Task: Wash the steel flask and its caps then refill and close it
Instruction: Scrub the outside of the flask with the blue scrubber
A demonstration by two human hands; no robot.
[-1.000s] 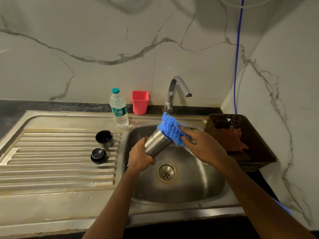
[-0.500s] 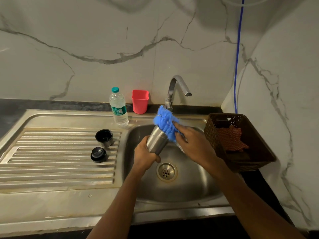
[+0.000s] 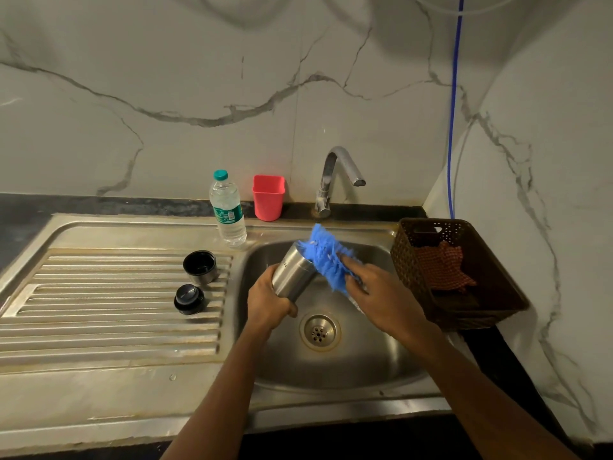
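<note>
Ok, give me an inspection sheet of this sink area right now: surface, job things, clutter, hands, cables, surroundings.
Surface: steel sink, ribbed drainboard left of the basin.
Job's things: steel flask tilted over the basin; blue scrubber against its upper end; cup cap and stopper cap stand apart on the drainboard.
Clutter: water bottle and pink cup behind the basin; brown basket on the right holds a checked cloth.
Hands: left hand grips the flask's lower end; right hand holds the scrubber.
Cables: blue line runs down the wall corner.
Surroundings: marble-look wall; tap, no running water seen.
</note>
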